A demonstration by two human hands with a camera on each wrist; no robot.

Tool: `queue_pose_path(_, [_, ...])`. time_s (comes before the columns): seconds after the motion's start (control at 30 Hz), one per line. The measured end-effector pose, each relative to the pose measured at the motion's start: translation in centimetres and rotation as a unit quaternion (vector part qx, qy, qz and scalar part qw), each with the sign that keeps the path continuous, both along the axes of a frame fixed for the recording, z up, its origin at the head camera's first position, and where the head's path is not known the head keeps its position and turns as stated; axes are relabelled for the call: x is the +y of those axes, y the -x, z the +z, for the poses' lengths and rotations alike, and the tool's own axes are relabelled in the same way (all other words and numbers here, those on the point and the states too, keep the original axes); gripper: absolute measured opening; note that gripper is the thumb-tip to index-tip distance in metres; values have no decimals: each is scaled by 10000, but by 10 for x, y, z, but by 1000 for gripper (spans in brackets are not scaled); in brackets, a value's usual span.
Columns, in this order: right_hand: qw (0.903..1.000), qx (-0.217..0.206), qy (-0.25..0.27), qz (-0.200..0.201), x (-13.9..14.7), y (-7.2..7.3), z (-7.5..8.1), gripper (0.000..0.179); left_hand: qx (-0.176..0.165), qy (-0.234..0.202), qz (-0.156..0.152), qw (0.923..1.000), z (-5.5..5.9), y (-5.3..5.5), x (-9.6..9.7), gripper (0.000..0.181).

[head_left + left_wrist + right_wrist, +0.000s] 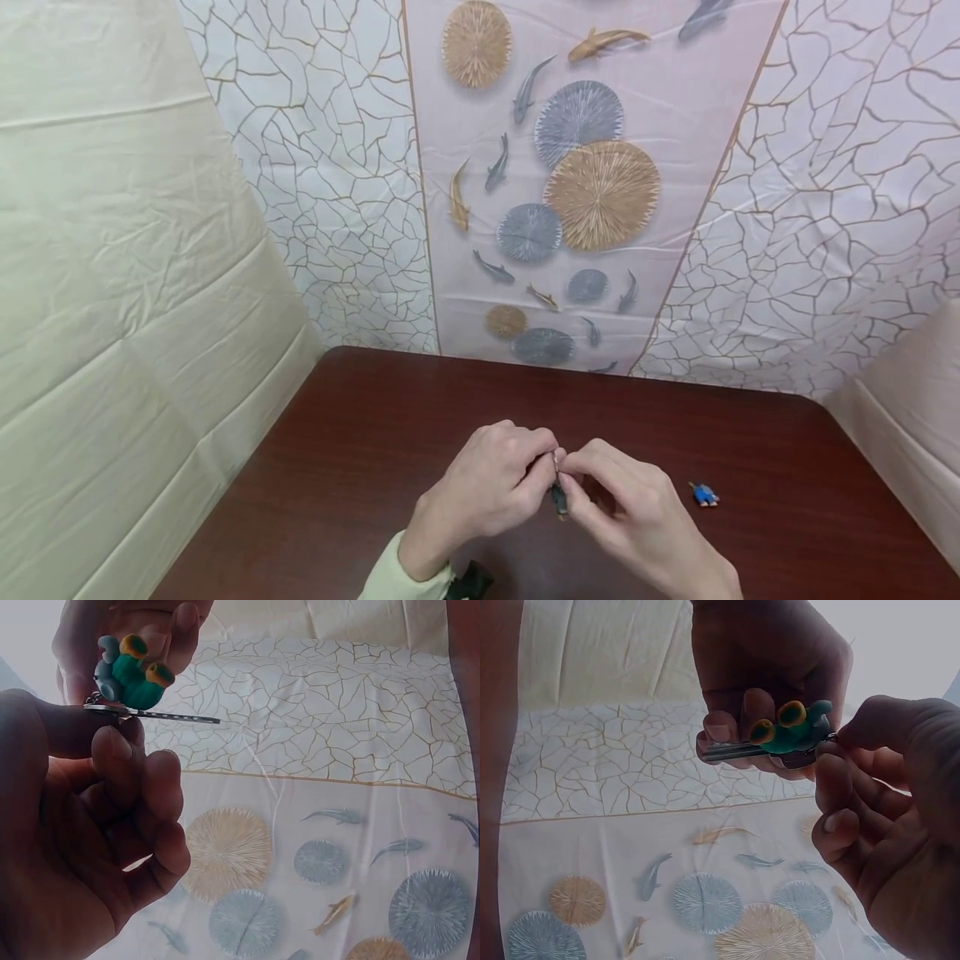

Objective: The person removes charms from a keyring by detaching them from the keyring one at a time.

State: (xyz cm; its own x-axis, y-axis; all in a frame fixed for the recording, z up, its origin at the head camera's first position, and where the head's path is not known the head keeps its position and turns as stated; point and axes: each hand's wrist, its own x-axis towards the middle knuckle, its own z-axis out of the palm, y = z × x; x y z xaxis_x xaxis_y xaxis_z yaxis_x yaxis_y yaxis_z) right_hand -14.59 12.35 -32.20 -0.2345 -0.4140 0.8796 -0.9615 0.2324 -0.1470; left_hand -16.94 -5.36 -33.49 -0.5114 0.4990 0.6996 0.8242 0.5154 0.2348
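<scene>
Both hands meet over the table around a small green figurine [559, 500] with orange ends and grey-blue parts. My left hand [495, 483] pinches a thin metal key [180, 716] by its round end, between thumb and curled fingers; a row of dark notches runs along its blade. Close on the other side, my right hand [637, 508] pinches the short chain [830, 738] at the figurine's end with thumb and forefinger. The green figurine [791, 731] lies against the key in the right wrist view. Fingers hide part of the join.
On the dark red-brown table [375, 417], a small blue figurine [705, 495] lies to the right of my right hand. Patterned cloth [360, 167] with fish and round leaves hangs behind the table, and plain cream cloth [112, 250] at the left.
</scene>
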Motion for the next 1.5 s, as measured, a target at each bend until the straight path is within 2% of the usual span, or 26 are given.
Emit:
queue_pose_path(0.13, [10000, -12, -33, -32, 0, 1, -1, 22, 7, -16, -51, 10000, 1, 0, -1, 20])
queue_pose_path(0.27, [10000, 23, 55, -17, -2, 1, 1, 22, -17, -117, -296, 9995, 2, 1, -1, 19])
queue_pose_path(0.4, [9997, 85, 230, 68, -5, -1, 5, 21, -394, -280, -619, 9969, 3, 2, -3, 20])
queue_pose_path(0.53, [9992, 190, 342, 107, -6, -3, 9, 19, -682, -333, -770, 9941, 6, 1, -4, 21])
queue_pose_path(0.67, [9988, 164, 384, 244, -4, -3, 10, 19, -456, -299, -794, 9953, 8, 0, -5, 15])
queue_pose_path(0.87, [9991, -52, 399, 161, 0, -2, 9, 19, 584, -361, -579, 9960, 7, 2, -6, 7])
queue_pose_path(1.0, [9989, -189, 409, 119, 2, 0, 6, 19, 1003, -325, -374, 9937, 7, 3, -5, 8])
queue_pose_path(1.1, [9988, -268, 402, 117, 3, 0, 5, 18, 1002, -408, -321, 9936, 7, 2, -4, 10])
queue_pose_path(1.33, [9980, -371, 425, 272, 5, -1, 3, 16, 542, -579, -454, 9958, 7, 0, -2, 12])
queue_pose_path(1.5, [9978, -407, 404, 322, 6, -2, 3, 14, 575, -600, -610, 9947, 7, -2, -1, 8])
